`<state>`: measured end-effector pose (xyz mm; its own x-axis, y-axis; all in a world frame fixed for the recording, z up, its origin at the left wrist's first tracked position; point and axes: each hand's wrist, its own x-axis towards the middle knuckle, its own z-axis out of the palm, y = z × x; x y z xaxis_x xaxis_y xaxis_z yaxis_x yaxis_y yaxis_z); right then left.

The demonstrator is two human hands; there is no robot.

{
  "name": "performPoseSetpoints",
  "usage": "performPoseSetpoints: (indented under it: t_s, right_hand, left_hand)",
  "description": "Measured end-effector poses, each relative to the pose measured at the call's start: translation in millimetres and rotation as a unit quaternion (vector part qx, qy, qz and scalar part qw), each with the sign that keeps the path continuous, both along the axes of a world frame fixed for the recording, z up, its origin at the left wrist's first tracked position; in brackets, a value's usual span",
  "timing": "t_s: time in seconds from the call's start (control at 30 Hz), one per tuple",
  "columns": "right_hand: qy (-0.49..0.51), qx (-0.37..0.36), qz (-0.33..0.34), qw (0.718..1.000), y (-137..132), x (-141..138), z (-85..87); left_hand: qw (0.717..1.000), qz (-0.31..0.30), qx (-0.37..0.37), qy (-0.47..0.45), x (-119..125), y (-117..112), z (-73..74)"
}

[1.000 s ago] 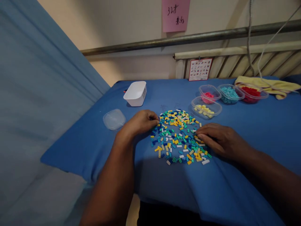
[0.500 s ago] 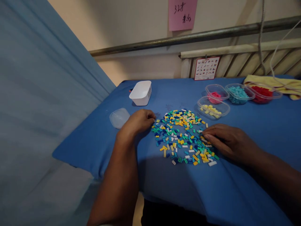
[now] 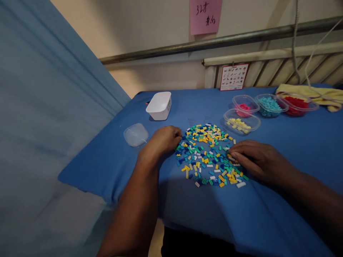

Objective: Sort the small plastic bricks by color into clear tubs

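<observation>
Many small toy building bricks (image 3: pixel 208 137) in yellow, white, green and blue lie loosely spread on the blue cloth (image 3: pixel 187 203). At the left edge of the spread rests my left hand (image 3: pixel 166 140), its fingers curled in and the thumb against them. Whatever it may pinch is hidden by the fingertips. My right hand (image 3: pixel 254 157) lies low on the opposite side, thumb and fingers together, their tips touching bricks at the right edge. I cannot make out whether a brick is between them.
A white tub (image 3: pixel 160 107) and a clear lid (image 3: pixel 136 135) sit at the left. Clear containers hold yellow bricks (image 3: pixel 238 125), pink bricks (image 3: pixel 243 110), light-blue bricks (image 3: pixel 269 106) and red bricks (image 3: pixel 296 105). Behind them lie a yellow cloth (image 3: pixel 292 89) and a radiator (image 3: pixel 278 67).
My left hand has moved a little to the right, over the edge of the bricks, covering a yellowish brick seen there before. My right hand stays nearly in place. The view has shifted slightly.
</observation>
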<state>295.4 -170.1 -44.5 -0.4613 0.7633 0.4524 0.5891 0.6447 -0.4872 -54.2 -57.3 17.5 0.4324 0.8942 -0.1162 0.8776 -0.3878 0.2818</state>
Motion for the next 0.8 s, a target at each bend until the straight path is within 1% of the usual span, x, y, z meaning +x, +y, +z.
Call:
performPoseSetpoints:
  t_s: [0.07, 0.13, 0.17, 0.23, 0.3, 0.37, 0.43, 0.53, 0.63, 0.73, 0.8]
  right_hand:
    - [0.020, -0.006, -0.011, 1.000, -2, -5, 2.9]
    - [0.062, -0.022, -0.038, 0.997, -4, -14, 6.4]
    - [0.093, -0.037, -0.057, 0.993, -5, -20, 7.8]
    - [0.166, -0.095, -0.092, 0.977, -6, -33, 9.1]
    - [0.258, -0.168, -0.105, 0.946, -5, -43, 8.6]
    - [0.341, -0.227, -0.105, 0.906, -3, -48, 8.0]
    - [0.388, -0.259, -0.107, 0.878, 0, -49, 8.6]
    - [0.413, -0.285, -0.105, 0.858, 3, -44, 12.3]
    - [0.435, -0.315, -0.088, 0.839, 4, -41, 16.3]
    - [0.455, -0.348, -0.083, 0.816, 5, -38, 19.1]
    - [0.462, -0.364, -0.085, 0.804, 5, -37, 20.2]
  left_hand:
    - [0.998, 0.006, -0.014, -0.055, 8, -4, 2.6]
    - [0.984, 0.004, -0.062, -0.166, 23, -12, 2.1]
    - [0.968, -0.005, -0.098, -0.229, 34, -18, 0.2]
    - [0.929, -0.041, -0.161, -0.331, 57, -30, -6.2]
    - [0.897, -0.078, -0.196, -0.390, 80, -42, -14.2]
    - [0.878, -0.073, -0.214, -0.422, 96, -50, -21.1]
    - [0.865, -0.049, -0.222, -0.446, 104, -53, -25.6]
    - [0.841, -0.021, -0.235, -0.486, 106, -52, -28.3]
    - [0.811, -0.001, -0.270, -0.518, 105, -51, -28.6]
    - [0.782, 0.010, -0.311, -0.540, 106, -52, -28.0]
    - [0.771, 0.014, -0.323, -0.549, 107, -53, -27.9]
